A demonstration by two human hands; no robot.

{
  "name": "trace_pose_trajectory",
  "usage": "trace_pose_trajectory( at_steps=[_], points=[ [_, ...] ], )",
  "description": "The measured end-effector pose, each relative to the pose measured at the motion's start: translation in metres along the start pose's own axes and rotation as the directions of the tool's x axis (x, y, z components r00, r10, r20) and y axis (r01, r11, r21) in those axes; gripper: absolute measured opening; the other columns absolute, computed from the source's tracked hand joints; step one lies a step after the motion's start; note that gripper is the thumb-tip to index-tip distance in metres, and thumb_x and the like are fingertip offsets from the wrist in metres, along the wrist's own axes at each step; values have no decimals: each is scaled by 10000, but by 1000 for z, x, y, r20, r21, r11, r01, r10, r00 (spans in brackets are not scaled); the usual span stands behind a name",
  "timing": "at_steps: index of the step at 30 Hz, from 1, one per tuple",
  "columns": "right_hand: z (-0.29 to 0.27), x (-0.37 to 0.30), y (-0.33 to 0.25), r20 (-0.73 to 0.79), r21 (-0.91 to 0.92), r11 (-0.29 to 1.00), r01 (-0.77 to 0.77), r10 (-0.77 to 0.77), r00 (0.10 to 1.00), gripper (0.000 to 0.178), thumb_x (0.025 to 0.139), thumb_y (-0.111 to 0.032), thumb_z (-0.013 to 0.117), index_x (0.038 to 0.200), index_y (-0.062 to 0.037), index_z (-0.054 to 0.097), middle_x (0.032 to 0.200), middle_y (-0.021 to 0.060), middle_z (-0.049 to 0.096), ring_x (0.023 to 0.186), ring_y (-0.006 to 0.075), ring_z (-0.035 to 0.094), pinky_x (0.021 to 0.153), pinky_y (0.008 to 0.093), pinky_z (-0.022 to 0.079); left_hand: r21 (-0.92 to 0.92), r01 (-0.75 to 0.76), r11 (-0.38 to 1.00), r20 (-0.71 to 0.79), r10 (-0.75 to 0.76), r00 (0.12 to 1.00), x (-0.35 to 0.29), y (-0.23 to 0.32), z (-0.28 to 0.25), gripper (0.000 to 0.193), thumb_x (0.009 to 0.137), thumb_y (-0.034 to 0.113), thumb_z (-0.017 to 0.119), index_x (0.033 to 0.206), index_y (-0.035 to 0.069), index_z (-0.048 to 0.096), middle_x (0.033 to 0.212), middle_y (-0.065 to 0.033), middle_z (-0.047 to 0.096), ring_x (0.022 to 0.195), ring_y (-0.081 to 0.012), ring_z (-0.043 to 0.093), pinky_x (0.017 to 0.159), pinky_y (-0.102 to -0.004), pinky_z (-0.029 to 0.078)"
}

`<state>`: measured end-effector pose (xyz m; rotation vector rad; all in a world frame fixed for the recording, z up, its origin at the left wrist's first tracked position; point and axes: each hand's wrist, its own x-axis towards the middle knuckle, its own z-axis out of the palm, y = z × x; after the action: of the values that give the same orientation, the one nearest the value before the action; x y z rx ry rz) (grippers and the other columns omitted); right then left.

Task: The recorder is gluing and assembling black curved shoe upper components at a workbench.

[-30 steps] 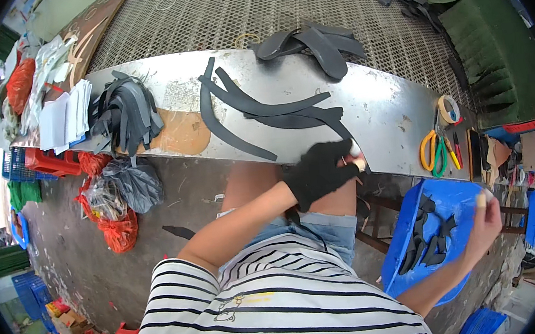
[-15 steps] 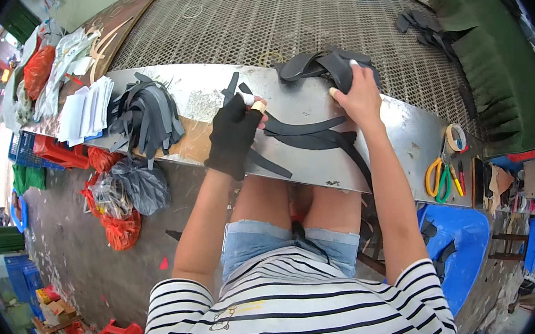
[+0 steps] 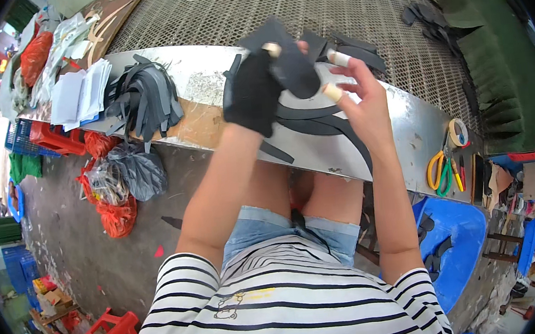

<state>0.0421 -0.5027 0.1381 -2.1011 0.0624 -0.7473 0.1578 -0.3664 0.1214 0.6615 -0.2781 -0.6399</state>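
Note:
My left hand (image 3: 253, 97), in a black fingerless glove, pinches a flat dark grey piece with a rounded end (image 3: 295, 68), lifted over the metal-topped bench. Its thumb lies on the piece and a fingertip shows past the upper edge. Just right of it, my right hand (image 3: 366, 99) is open, thumb and forefinger apart, both tips wrapped in pale covers. Beyond that hand lies a pile of similar dark pieces (image 3: 359, 54). Long curved dark strips (image 3: 318, 123) lie on the bench below the hands, one drooping over the near edge.
A bundle of dark strips (image 3: 145, 98) and white papers (image 3: 80, 98) lie at left. Yellow-handled scissors (image 3: 435, 170), green-handled scissors (image 3: 446, 179) and a tape roll (image 3: 458, 130) sit at right. A blue plastic chair (image 3: 461, 238) stands below; metal mesh (image 3: 215, 24) spans beyond the bench.
My left hand has moved up and right and now holds a rounded dark piece raised from the pile. My right hand has come off the pile, its fingers spread.

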Motion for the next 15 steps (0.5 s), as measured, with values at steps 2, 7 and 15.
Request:
trace_pose_trajectory(
  at_steps=[2, 7, 15],
  points=[
    [-2, -9, 22, -14, -39, 974, -223, 223, 975, 380, 693, -91, 729, 1033, -8, 580, 1009, 89, 608, 866, 236, 597, 698, 335, 497, 39, -23, 999, 31, 22, 999, -11, 34, -17, 428, 881, 257, 495, 1158, -70, 508, 1061, -181, 614, 978, -261, 605, 885, -346, 473],
    [31, -20, 29, 352, -358, 925, 129, 5, 936, 195, 682, -46, 686, 864, -15, 624, 872, 102, 573, 926, 285, 517, 809, 374, 454, 77, 11, 997, -139, 0, 990, -52, 70, -35, 440, 896, 246, 517, 1255, 1, 449, 987, -149, 587, 966, -291, 600, 860, -394, 497],
    [15, -4, 24, 219, -323, 946, 42, 31, 975, 181, 720, -80, 660, 887, -29, 611, 903, 108, 574, 938, 295, 524, 795, 395, 451, 146, 389, 910, 12, -394, 919, -100, 39, -18, 411, 899, 261, 514, 1179, -38, 485, 879, -126, 607, 767, -238, 630, 704, -345, 535]
  ],
)
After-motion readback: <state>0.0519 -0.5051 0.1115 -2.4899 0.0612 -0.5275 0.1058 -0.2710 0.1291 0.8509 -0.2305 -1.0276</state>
